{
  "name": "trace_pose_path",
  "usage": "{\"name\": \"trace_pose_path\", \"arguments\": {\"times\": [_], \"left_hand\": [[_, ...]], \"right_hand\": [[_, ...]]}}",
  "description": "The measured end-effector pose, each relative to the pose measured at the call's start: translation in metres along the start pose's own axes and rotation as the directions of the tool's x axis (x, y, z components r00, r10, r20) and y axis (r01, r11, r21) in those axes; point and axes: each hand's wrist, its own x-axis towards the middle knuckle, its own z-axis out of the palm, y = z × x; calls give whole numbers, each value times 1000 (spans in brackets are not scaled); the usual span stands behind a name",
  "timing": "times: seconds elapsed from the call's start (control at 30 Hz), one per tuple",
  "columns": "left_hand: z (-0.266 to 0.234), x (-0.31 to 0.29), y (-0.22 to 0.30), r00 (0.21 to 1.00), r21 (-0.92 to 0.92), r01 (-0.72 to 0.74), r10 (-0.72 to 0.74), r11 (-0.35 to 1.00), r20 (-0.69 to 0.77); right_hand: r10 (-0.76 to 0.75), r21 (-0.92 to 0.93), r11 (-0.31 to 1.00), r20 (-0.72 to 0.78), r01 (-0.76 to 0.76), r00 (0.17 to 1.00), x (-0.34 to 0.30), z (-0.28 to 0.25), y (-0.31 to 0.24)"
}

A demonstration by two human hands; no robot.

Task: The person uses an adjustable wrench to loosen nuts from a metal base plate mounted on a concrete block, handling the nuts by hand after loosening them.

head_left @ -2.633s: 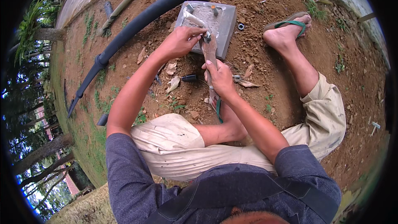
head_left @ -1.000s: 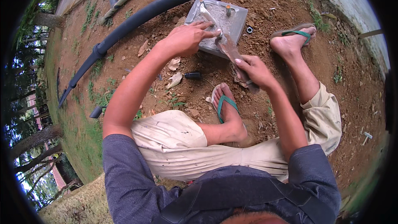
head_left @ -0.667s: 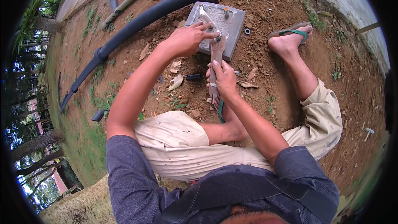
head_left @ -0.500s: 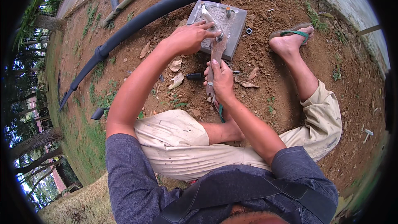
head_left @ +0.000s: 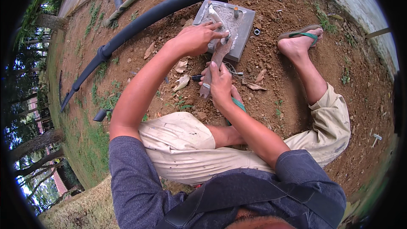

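A rusty flat wrench (head_left: 219, 55) slants across the near side of a square grey concrete base (head_left: 245, 34). My right hand (head_left: 219, 82) is closed around its handle, thumb on top, with the notched lower end showing below the fingers. The wrench's upper end meets a bolt (head_left: 229, 36) standing from the base. My left hand (head_left: 201, 39) reaches over the base from the left, its fingertips closed at that bolt beside the wrench head; the fingers partly hide the contact. A pale narrow strip (head_left: 215, 15) lies beyond them. Another rusty-tipped bolt (head_left: 236, 12) stands at the far right of the base.
A loose nut (head_left: 257, 32) lies on the soil right of the base. A long black tapered pole (head_left: 140, 25) stretches along the left, with a bamboo-like rod (head_left: 131, 2) behind it. My sandaled foot (head_left: 299, 38) rests at the right. Dry leaves (head_left: 181, 82) and a black-handled tool (head_left: 197, 77) lie nearby.
The wrench's handle end has swung left with my right hand, so the wrench slants more. My left fingertips stay at the bolt.
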Motion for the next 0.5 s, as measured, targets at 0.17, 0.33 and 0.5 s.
{"name": "trace_pose_path", "arguments": {"times": [0.17, 0.33, 0.5], "left_hand": [[-8, 0, 4, 999, -10, 29, -29, 1000, 47], [-10, 1, 2, 997, 15, 0, -1, 1000, 79], [-9, 6, 7, 998, 67, -6, 3, 998, 56]], "right_hand": [[-68, 51, 996, -18, 69, 997, 25, 16, 22], [47, 185, 982, -32, -40, 998, 40, 28, 16], [57, 296, 954, -16, -50, 998, 48, 28, 17]]}}
